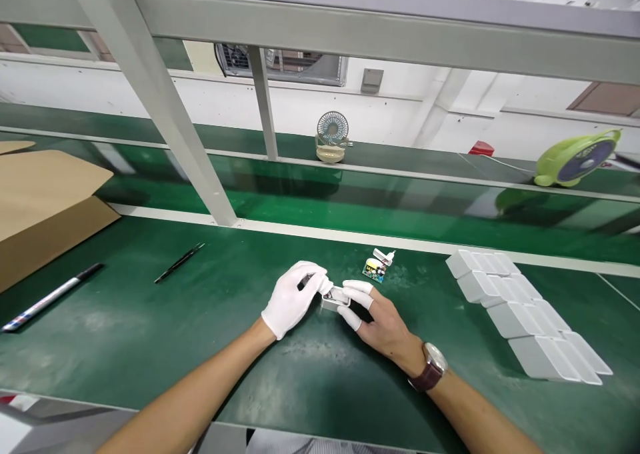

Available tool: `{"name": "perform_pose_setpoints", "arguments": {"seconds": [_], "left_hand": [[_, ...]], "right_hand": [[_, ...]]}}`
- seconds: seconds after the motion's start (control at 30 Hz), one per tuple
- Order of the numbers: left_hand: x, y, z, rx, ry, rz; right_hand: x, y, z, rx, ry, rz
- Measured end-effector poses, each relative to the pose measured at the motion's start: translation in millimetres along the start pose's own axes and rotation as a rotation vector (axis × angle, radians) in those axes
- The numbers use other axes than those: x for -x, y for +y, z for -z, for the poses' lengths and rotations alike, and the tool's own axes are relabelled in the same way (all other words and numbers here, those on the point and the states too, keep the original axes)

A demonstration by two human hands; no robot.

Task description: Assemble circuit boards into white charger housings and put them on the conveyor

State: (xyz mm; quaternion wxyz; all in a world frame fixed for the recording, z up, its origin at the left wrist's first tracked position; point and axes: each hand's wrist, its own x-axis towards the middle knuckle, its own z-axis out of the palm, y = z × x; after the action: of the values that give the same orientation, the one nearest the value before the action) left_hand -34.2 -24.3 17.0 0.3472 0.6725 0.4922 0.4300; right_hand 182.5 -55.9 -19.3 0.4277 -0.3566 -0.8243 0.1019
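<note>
Both forearms reach over the green bench (150,334), where the gloved left hand (293,299) and the right hand (380,321), its fingertips capped, pinch a small white case (334,299) between them, a circuit board (374,269) lying just beyond the fingers.

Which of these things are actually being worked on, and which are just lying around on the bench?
In hand:
left hand
right hand
white casing
circuit board
white plug part
row of white casings

Lying about:
marker
tweezers
cardboard box
two fans
</note>
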Motion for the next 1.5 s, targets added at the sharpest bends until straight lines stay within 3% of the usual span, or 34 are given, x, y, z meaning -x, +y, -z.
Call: {"name": "perform_pose_setpoints", "arguments": {"seconds": [0.43, 0.8, 1.0, 1.3, 1.5], "left_hand": [[7, -10, -6.6, 0.059, -0.078, 0.09], [6, -6, -3.8, -0.011, -0.097, 0.044], [6, -6, -3.5, -0.042, -0.101, 0.029], [5, -7, -4.7, -0.05, -0.083, 0.027], [5, -6, -5.2, -0.076, -0.096, 0.06]], "right_hand": [[8, 6, -5, 0.1, -0.001, 0.07], [0, 0, -6, -0.041, -0.069, -0.053], [-5, -5, 4, -0.007, -0.014, -0.115], [-4, -2, -1, 0.106, -0.095, -0.063], [-2, 1, 4, 0.02, -0.037, -0.091]]}}
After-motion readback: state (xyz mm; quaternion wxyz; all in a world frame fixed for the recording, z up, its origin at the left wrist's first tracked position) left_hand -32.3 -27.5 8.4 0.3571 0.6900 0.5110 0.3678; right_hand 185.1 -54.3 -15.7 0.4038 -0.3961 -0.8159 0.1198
